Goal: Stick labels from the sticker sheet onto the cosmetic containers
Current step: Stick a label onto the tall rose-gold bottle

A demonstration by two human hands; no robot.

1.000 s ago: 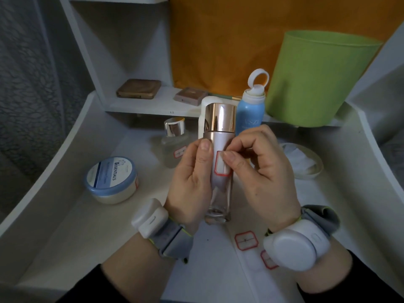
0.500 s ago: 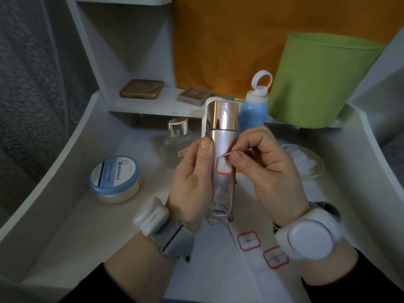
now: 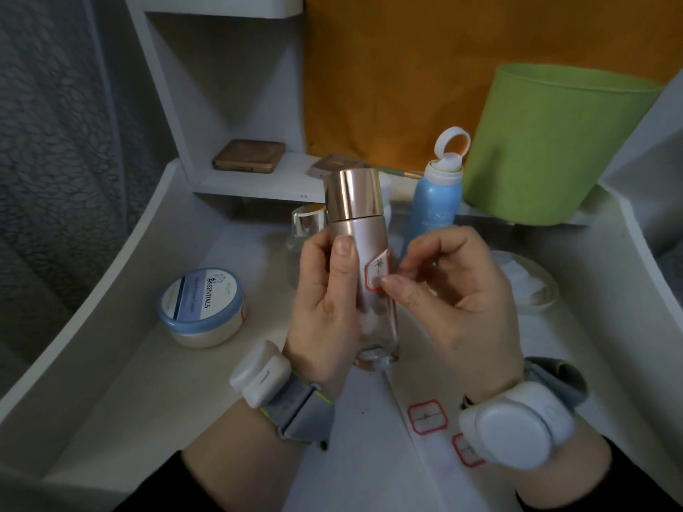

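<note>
My left hand [image 3: 325,308] grips a tall pink bottle [image 3: 364,230] with a rose-gold cap, held upright above the desk. A white label with a red border [image 3: 376,272] sits on the bottle's front; its left edge lies on the glass and its right side lifts off. My right hand [image 3: 454,304] pinches the label's lower right corner between thumb and forefinger. The sticker sheet [image 3: 428,415] lies on the desk below my right wrist, with two red-bordered labels showing.
A blue-lidded cream jar [image 3: 201,306] stands at the left. A blue spray bottle [image 3: 432,205] and a clear bottle with a silver cap [image 3: 306,223] stand behind my hands. A green bin [image 3: 554,142] is at the back right, a white dish [image 3: 532,286] beside my right hand. Two compacts [image 3: 248,155] lie on the shelf.
The label lay flat on the bottle under my right thumb a second ago. Now its right side is peeled away, pinched by my right hand. The bottle has tilted slightly.
</note>
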